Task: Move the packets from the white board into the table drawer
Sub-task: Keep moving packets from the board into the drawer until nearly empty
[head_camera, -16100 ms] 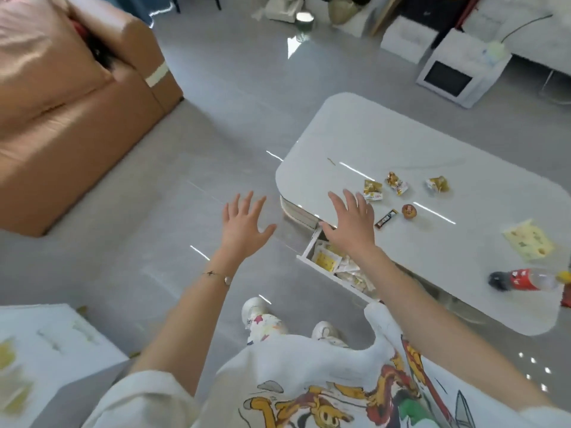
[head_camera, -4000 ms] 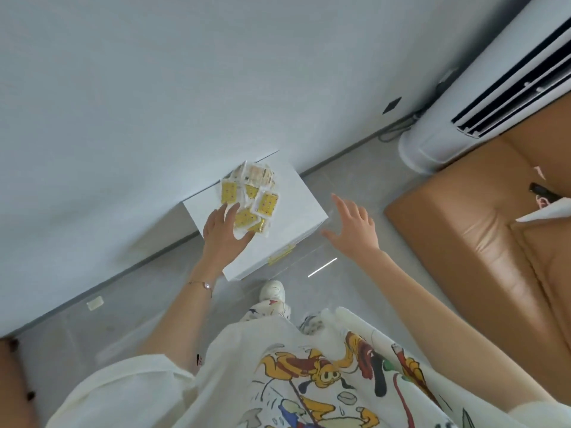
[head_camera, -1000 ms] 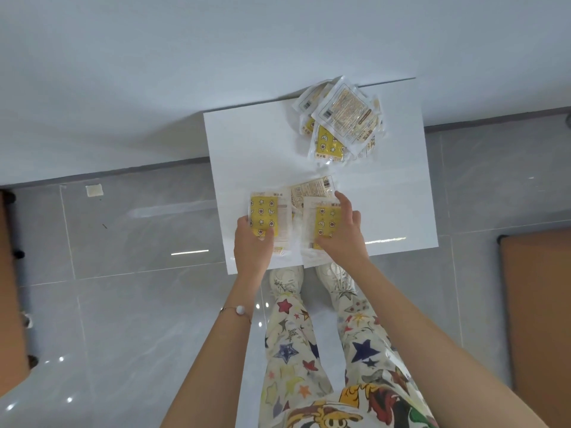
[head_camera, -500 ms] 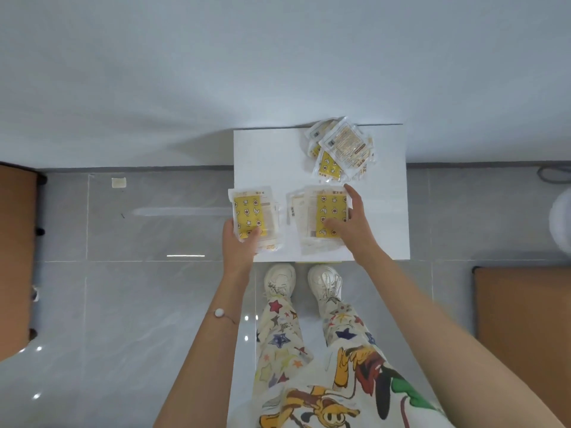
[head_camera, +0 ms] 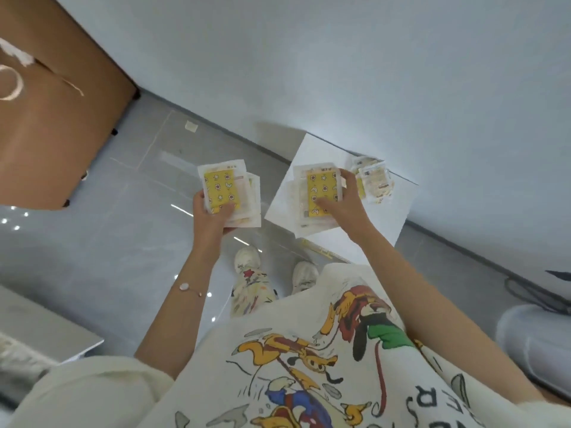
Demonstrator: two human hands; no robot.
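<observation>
My left hand (head_camera: 210,216) grips a small stack of yellow-and-white packets (head_camera: 230,189), lifted off the white board and held over the floor to its left. My right hand (head_camera: 341,202) holds a second stack of packets (head_camera: 315,197) above the near left part of the white board (head_camera: 386,220). A loose pile of several packets (head_camera: 375,180) lies on the board's far side, by the wall. The table and its drawer are out of view.
A brown sofa (head_camera: 46,112) fills the upper left. A grey wall (head_camera: 370,72) runs behind the board. My feet (head_camera: 272,267) stand on the grey tiled floor before the board. A white appliance base (head_camera: 534,338) is at the right edge.
Both hands have lifted their packet stacks off the board. My left hand has moved left, clear of the board's edge. My head has turned left, so the sofa has come into sight.
</observation>
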